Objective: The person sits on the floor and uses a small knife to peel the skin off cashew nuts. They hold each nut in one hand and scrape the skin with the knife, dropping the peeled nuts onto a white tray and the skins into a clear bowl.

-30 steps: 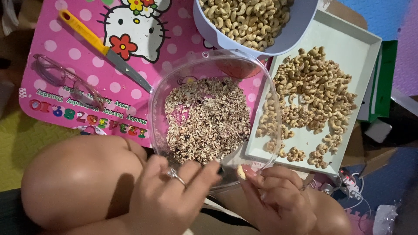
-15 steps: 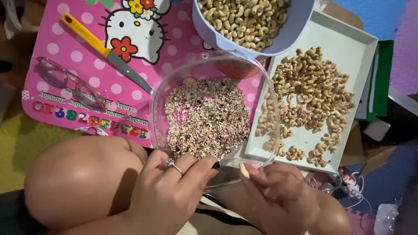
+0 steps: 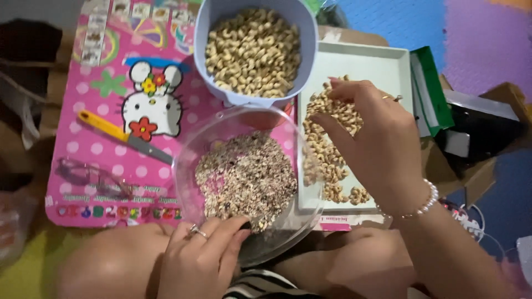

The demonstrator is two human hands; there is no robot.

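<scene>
Head cam, only one view here. Big change from half a second back: the right hand [image 3: 377, 138] was down by the near rim of the clear bowl [image 3: 183, 166], right next to the left one, pinching something small. Now it's up over the white tray [image 3: 388, 61], fingers loosely spread and curled downward, tips touching the cashews [image 3: 327, 160] scattered there. Can't tell if it's actually got one pinched, the fingertips are buried in the pile. There's a ring on it and a pearl bracelet [image 3: 424, 205] at the wrist.

The left hand [image 3: 202, 257] has barely moved. It's at the near edge of the clear bowl, fingers pressed together, tips reaching over the rim toward the skins [image 3: 246, 177] inside. Ring on that one too. The camera has also tilted, so more of the top of the scene shows than before.

Counts: two hands, two bowls (the clear one with flaky peel bits, and a lavender bowl [image 3: 255, 97] full of nuts, sitting just beyond the clear one), one tray, one yellow-handled knife [image 3: 124, 135] lying on the pink dotted mat [image 3: 83, 127], one pair of glasses [image 3: 94, 180] on the mat near the knife. Nuts are way too many to count.
</scene>
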